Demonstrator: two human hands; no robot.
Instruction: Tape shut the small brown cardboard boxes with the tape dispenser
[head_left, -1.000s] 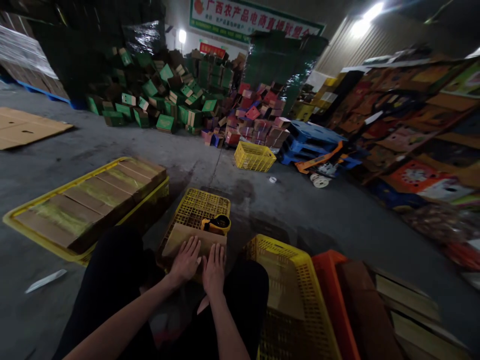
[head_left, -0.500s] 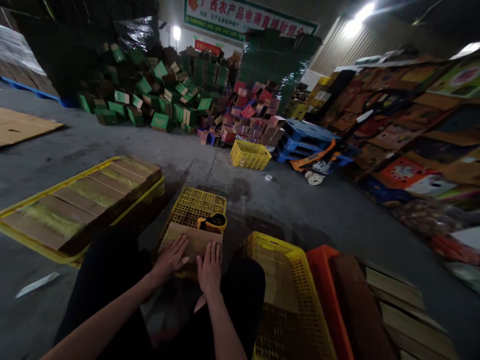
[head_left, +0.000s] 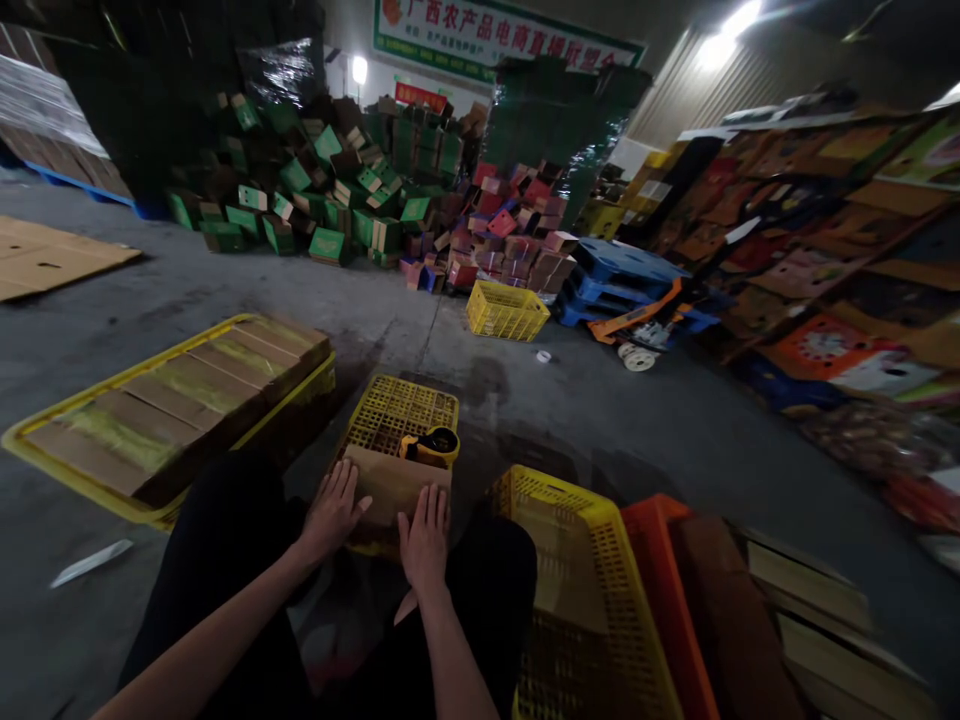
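Observation:
A small cardboard box [head_left: 394, 484] sits on an upturned yellow crate [head_left: 405, 402] between my knees. My left hand [head_left: 334, 508] lies on the box's left end, fingers stretched out. On its right end rests my right hand [head_left: 424, 535], also with fingers straight and apart. Just behind the box, on the crate, is a yellow and black tape dispenser [head_left: 430, 446], which neither hand touches.
To my left a yellow crate [head_left: 45, 400] holds several taped cardboard boxes. At my right are a yellow crate [head_left: 626, 560] with cardboard inside and an orange crate [head_left: 667, 580]. Farther off stand another yellow crate [head_left: 508, 312], a pallet jack [head_left: 641, 325] and heaped green boxes [head_left: 328, 244].
My left hand has slid left toward the box's end, uncovering more of its top. My right hand stays nearly in place. The whole view has shifted slightly.

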